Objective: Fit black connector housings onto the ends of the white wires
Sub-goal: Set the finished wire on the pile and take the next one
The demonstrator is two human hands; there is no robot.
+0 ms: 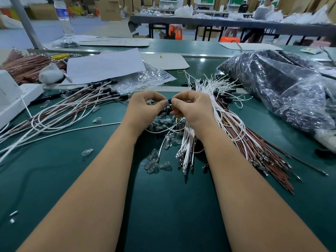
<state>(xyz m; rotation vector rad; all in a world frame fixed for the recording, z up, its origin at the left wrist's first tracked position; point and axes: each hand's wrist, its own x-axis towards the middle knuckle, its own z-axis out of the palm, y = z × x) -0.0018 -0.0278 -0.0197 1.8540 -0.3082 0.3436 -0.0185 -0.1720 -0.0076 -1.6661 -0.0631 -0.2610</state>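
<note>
My left hand [145, 108] and my right hand [190, 108] meet above the middle of the green table. Between their fingertips sits a small black connector housing [169, 101]; the right thumb and fingers pinch it. The left fingers pinch a white wire end at the housing, mostly hidden. More black housings [166, 110] lie just under the hands. A bundle of white wires [214, 99] fans out behind and below my right hand, its metal terminals [183, 160] pointing toward me.
Brown wires [263, 151] lie right of the white bundle. Wires with fitted housings [72, 110] spread at left. Clear glass bulbs [156, 164] are scattered near the centre. A plastic bag of black parts [281, 88] fills the right. A white box [16, 99] stands at the left edge.
</note>
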